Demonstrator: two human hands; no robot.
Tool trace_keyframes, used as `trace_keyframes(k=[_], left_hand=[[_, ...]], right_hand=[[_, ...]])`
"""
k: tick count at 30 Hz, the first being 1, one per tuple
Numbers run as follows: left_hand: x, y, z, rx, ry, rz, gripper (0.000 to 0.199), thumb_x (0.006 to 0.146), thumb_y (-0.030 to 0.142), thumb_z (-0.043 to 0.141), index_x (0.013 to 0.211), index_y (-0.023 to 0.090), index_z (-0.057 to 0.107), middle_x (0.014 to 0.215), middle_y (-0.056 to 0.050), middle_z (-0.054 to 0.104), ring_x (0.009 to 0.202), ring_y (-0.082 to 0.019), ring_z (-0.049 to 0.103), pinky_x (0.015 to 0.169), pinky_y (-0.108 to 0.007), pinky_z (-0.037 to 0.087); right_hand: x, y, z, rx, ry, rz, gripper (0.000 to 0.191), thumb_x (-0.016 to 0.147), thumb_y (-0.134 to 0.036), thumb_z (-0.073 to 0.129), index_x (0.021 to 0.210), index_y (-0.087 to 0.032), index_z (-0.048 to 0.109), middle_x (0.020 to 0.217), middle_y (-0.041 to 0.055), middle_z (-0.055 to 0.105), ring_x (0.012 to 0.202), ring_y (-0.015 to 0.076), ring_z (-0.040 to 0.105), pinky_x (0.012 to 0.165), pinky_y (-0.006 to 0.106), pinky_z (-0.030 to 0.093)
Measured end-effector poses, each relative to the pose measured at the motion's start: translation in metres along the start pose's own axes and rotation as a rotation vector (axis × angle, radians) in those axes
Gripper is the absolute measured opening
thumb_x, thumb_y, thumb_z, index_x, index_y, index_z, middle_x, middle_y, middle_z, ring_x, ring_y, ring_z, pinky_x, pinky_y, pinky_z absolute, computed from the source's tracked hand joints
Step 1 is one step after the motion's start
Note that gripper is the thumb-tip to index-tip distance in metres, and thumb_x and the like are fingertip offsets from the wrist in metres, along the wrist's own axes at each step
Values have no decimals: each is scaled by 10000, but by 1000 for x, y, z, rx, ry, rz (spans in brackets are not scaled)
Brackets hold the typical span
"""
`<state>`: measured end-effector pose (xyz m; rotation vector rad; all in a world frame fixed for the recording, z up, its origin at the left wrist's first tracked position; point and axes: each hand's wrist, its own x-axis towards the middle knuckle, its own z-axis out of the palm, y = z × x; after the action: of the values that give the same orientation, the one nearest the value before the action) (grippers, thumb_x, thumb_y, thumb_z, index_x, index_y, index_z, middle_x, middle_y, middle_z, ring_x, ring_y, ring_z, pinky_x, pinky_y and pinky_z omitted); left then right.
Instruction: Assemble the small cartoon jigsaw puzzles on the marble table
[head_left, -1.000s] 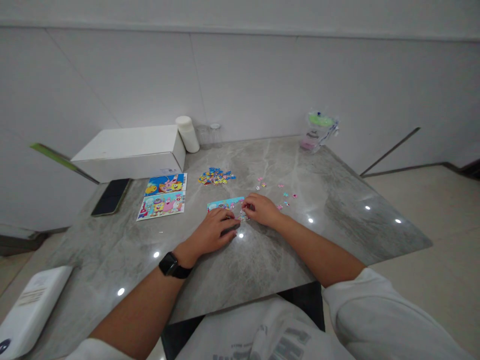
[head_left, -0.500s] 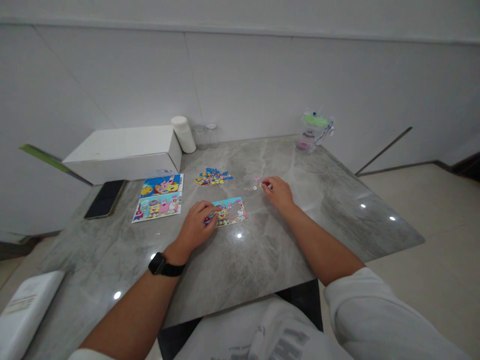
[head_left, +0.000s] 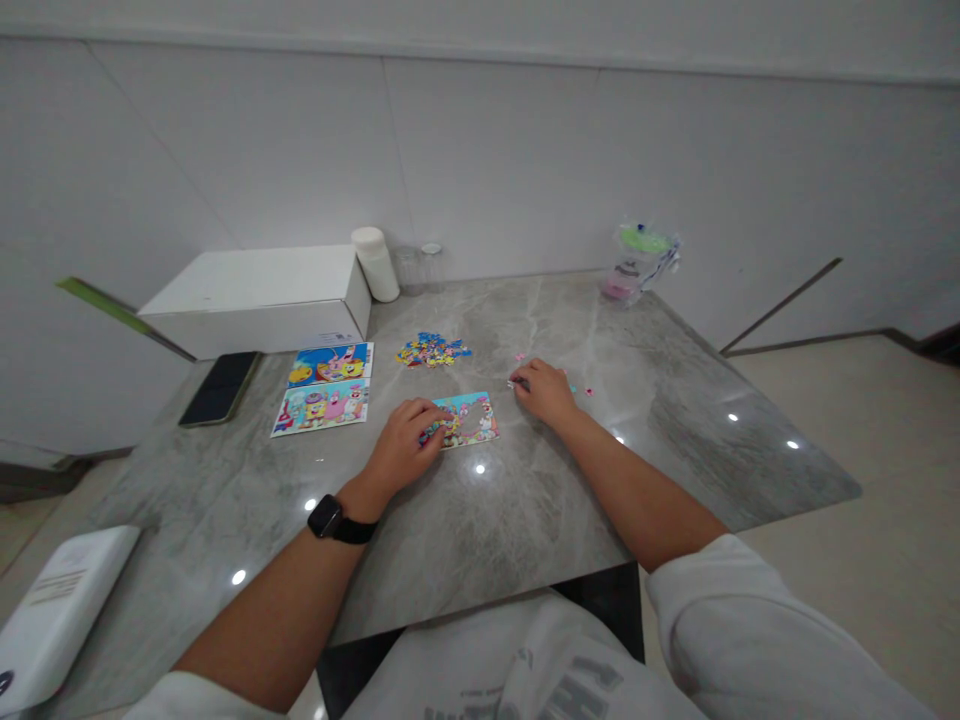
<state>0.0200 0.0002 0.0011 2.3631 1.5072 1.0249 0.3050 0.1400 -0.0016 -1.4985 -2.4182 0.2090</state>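
Note:
A partly assembled jigsaw puzzle (head_left: 480,428) lies on the table in front of me, with a grey gap in its middle and upper right. Bent over its left end, my left hand (head_left: 405,440) presses the fingertips onto it and hides that part. To the right, my right hand (head_left: 546,392) is pinched at the tabletop, a small pale jigsaw piece (head_left: 512,384) at its fingertips. Loose pieces lie close around this hand: a pink piece (head_left: 520,357) behind it and a red piece (head_left: 589,392) to its right. Beyond the puzzle is a heap of loose pieces (head_left: 433,350).
A picture sheet (head_left: 322,405) and a phone (head_left: 221,388) lie on the left. Along the back stand a white box (head_left: 255,300), a white bottle (head_left: 376,265) and clear glasses (head_left: 431,268). A bagged cup (head_left: 637,265) is at back right, a white packet (head_left: 67,610) at front left.
My right hand has moved left, closer to the puzzle, uncovering a red piece on its right. My left hand stays on the puzzle. The view has shifted slightly.

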Motion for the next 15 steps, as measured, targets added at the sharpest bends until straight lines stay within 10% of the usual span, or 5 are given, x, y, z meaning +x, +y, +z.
trace_keyframes(k=[7, 15], left_hand=[[-1, 1, -2, -17, -2, -8, 231, 1002, 214, 583, 1164, 215, 747, 1121, -88, 690, 1067, -237, 640, 975, -428, 531], [0, 3, -2, -16, -14, -23, 232, 1004, 224, 576, 1161, 224, 746, 1119, -88, 693, 1064, -241, 642, 980, -438, 532]], right_hand=[[-6, 0, -3, 126, -2, -100, 312, 952, -126, 606, 1166, -242, 800, 1201, 82, 725, 1111, 221, 662, 994, 349, 483], [-12, -7, -7, 0, 9, -13, 222, 973, -416, 706, 1053, -224, 785, 1136, 127, 741, 1092, 284, 665, 937, 386, 477]])
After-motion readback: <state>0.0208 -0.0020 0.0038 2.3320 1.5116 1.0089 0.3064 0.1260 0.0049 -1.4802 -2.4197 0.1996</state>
